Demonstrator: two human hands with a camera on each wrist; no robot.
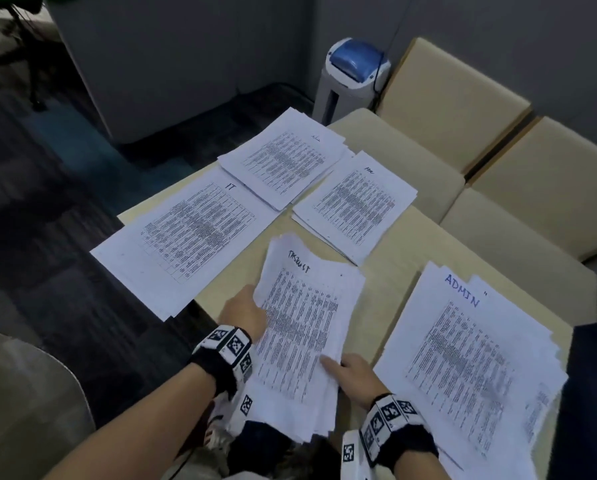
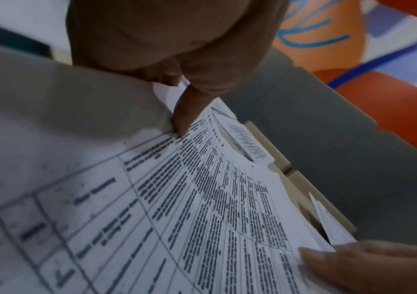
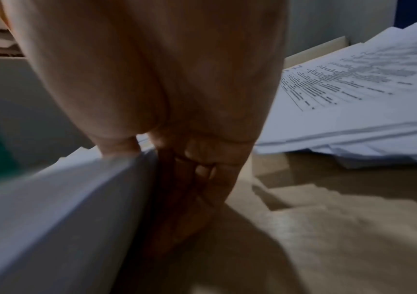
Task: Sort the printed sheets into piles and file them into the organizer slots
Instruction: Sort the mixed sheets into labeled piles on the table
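White printed sheets fill both hands of a person sorting paperwork at a pale yellow table (image 1: 390, 268). The held stack (image 1: 300, 344), headed with a handwritten word too scrawled to read, lies nearest the body, its long axis running away from the person and leaning slightly right.

The right hand (image 1: 352, 375) grips the stack's near right edge, thumb on top and fingers curled beneath, as the right-wrist view confirms. The left hand (image 1: 243, 315) holds the stack's left edge further up, thumb (image 2: 184, 111) pressing the top sheet where its corner lifts, the other fingers hidden under the paper.

Just right of the held stack sits the ADMIN pile (image 1: 470, 362), a loose and ragged heap closest to the right hand. Beyond the held stack to the left lies the IT pile (image 1: 189, 233), overhanging the table's edge and nearer the left hand. Beyond the held stack to the right is a third pile (image 1: 355, 206), its heading illegible, and farthest out a fourth pile (image 1: 283, 161), partly overlapping the IT pile's far corner.

Sorting appears well under way, though no organizer is visible. Whichever pile the top sheet belongs to, peeling it off likely falls to the left hand, already at its raised corner.

Behind the table stand cream cushioned seats (image 1: 463, 105) and a blue-topped paper shredder (image 1: 352, 74).
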